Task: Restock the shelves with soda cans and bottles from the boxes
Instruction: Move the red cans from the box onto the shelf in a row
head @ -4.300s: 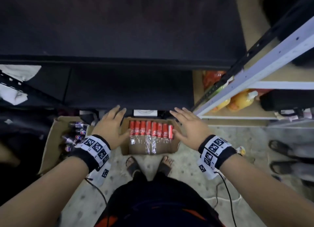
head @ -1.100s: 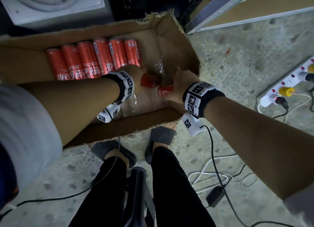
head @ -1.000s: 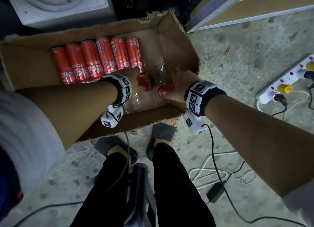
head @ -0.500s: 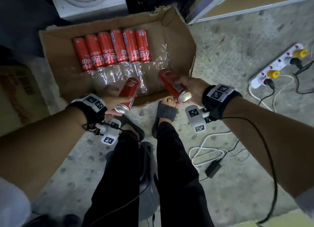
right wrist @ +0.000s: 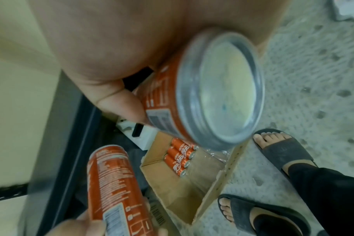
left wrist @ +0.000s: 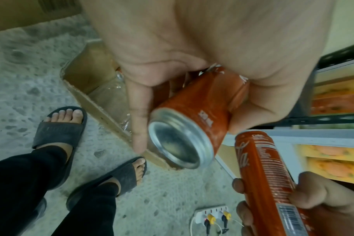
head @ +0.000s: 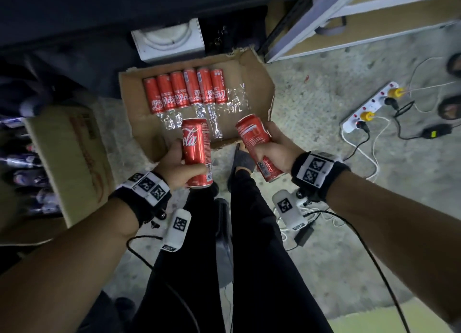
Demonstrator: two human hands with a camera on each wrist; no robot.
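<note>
Two red soda cans in hand, clear of the box: left can [head: 196, 153] gripped round its lower half by the left hand [head: 178, 169], standing roughly upright with the logo facing up; right can [head: 257, 148] wrapped by the right hand [head: 275, 149], tilted, its base end toward the wrist. Each grip closed full around a can body, thumb on one side, fingers on the other. Below and beyond, open cardboard box [head: 259, 83] on the floor [head: 311, 100], six more cans [head: 185, 90] lying side by side along its far wall, loose clear plastic wrap [head: 224, 108] spread over the bare near part. Second carton [head: 74, 153] at the left, dark bottles or cans beside it, too blurred to name. Shelf frame [head: 311, 15] at upper right, power strip [head: 369, 108] and cables on the floor to the right. Step in hand, judging by this: carry from box to shelf, pick already done. Next move likely calls for rising, turning both cans upright, setting them down on a shelf without knocking neighbours. Target shelf not in sight here.
</note>
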